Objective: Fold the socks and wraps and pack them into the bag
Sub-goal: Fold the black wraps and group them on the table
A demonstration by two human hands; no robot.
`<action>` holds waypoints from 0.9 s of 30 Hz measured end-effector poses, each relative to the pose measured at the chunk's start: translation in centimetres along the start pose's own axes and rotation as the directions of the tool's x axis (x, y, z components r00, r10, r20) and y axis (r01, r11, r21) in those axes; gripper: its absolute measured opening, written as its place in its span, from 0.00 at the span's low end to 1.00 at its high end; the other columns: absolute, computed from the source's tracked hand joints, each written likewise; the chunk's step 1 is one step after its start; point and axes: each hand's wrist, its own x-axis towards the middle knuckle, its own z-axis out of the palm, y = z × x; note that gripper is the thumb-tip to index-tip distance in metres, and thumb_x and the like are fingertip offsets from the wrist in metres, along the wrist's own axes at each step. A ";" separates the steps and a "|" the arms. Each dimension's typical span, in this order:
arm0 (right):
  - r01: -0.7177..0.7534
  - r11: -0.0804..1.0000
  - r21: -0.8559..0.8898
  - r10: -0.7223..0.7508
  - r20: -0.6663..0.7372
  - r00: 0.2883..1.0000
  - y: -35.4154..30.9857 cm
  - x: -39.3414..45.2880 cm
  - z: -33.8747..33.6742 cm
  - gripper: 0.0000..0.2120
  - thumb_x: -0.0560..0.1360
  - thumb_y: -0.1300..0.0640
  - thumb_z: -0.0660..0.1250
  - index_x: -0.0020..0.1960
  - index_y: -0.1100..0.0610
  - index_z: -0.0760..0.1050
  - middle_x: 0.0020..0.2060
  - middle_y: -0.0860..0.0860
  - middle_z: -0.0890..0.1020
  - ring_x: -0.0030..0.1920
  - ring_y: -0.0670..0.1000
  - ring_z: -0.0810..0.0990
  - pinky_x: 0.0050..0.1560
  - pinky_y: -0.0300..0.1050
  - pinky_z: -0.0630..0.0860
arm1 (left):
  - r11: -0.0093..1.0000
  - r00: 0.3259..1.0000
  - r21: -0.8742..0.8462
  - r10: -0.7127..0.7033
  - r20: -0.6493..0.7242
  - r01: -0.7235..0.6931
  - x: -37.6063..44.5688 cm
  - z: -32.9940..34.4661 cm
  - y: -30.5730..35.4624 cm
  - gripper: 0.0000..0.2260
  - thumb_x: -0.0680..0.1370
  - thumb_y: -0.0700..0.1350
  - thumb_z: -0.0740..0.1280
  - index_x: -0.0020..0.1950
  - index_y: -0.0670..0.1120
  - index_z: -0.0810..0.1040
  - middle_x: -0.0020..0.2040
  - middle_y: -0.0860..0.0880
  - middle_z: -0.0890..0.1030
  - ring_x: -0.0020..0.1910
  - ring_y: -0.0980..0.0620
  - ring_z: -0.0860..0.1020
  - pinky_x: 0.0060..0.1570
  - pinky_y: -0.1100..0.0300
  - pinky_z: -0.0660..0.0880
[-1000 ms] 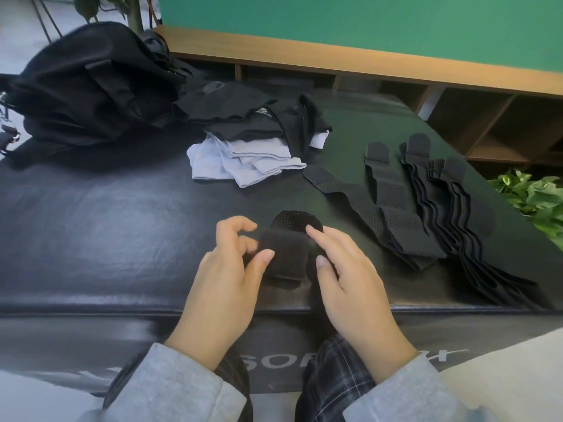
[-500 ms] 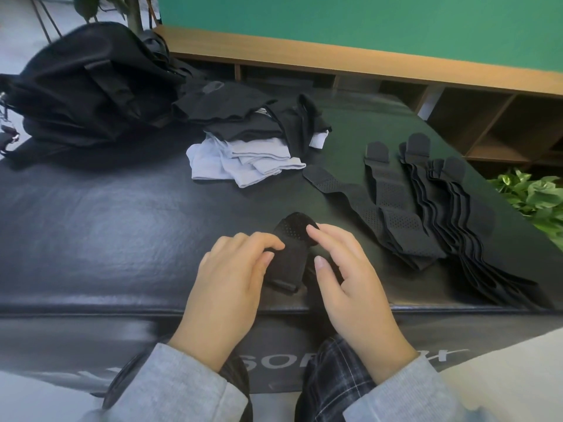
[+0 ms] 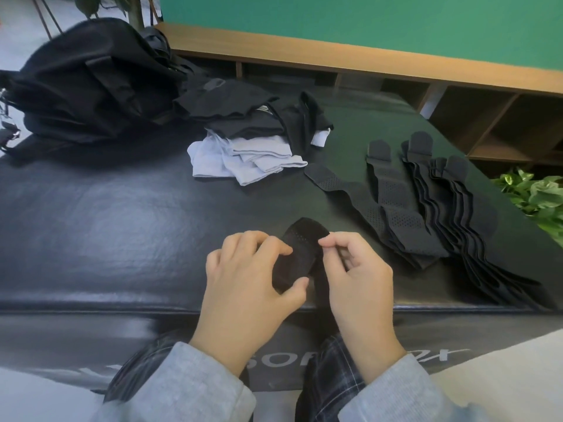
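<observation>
Currently the left hand has its grip curled round a folded black wrap, thumb under the near end, fingers over the top. The right hand pinches the wrap's far right edge. Wrap sits between both grips, at the counter near edge.

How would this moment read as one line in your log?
step: folding wrap | left hand: grips wrap | right hand: pinches wrap edge | bag: far left
</observation>
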 end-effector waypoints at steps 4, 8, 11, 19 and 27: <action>-0.089 0.988 0.124 0.092 -0.014 0.996 -0.6 0.1 -0.4 0.11 0.74 0.63 0.68 0.43 0.47 0.72 0.39 0.42 0.80 0.43 0.41 0.80 0.45 0.36 0.76 | 0.999 1.000 -0.020 0.030 0.009 -0.030 0.0 -0.2 -0.3 0.15 0.71 0.58 0.66 0.57 0.59 0.73 0.60 0.64 0.72 0.61 0.62 0.60 0.60 0.58 0.55; -0.110 0.983 0.146 0.112 -0.007 0.994 -0.8 0.0 -0.5 0.14 0.74 0.61 0.68 0.47 0.43 0.70 0.42 0.42 0.81 0.46 0.39 0.80 0.47 0.32 0.74 | 0.999 0.999 -0.043 0.017 0.035 -0.016 0.0 -0.4 -0.3 0.15 0.72 0.56 0.66 0.58 0.59 0.72 0.63 0.65 0.71 0.63 0.63 0.62 0.63 0.59 0.53; -0.087 0.988 0.128 0.088 -0.002 0.996 -0.8 0.0 -0.5 0.15 0.74 0.61 0.68 0.48 0.41 0.71 0.43 0.40 0.80 0.47 0.38 0.79 0.47 0.29 0.73 | 0.997 1.000 -0.072 -0.014 0.025 0.015 0.1 -0.3 -0.2 0.22 0.71 0.58 0.65 0.63 0.59 0.63 0.62 0.64 0.71 0.62 0.63 0.64 0.65 0.60 0.54; 0.082 0.997 0.011 -0.082 0.067 0.994 -1.0 -0.5 -0.4 0.14 0.73 0.60 0.69 0.45 0.39 0.75 0.42 0.35 0.80 0.46 0.37 0.78 0.45 0.27 0.72 | 0.992 0.998 -0.128 -0.028 -0.049 0.021 0.2 0.2 -0.3 0.31 0.67 0.58 0.67 0.65 0.55 0.55 0.61 0.61 0.73 0.63 0.59 0.66 0.63 0.59 0.55; -0.101 0.986 0.136 0.106 -0.024 0.994 -1.1 0.1 -0.4 0.08 0.74 0.58 0.67 0.43 0.44 0.77 0.39 0.41 0.82 0.42 0.42 0.80 0.45 0.35 0.76 | 0.994 0.999 -0.109 -0.010 -0.035 0.006 0.4 0.2 -0.5 0.29 0.70 0.55 0.69 0.64 0.55 0.56 0.62 0.63 0.72 0.61 0.63 0.63 0.63 0.61 0.54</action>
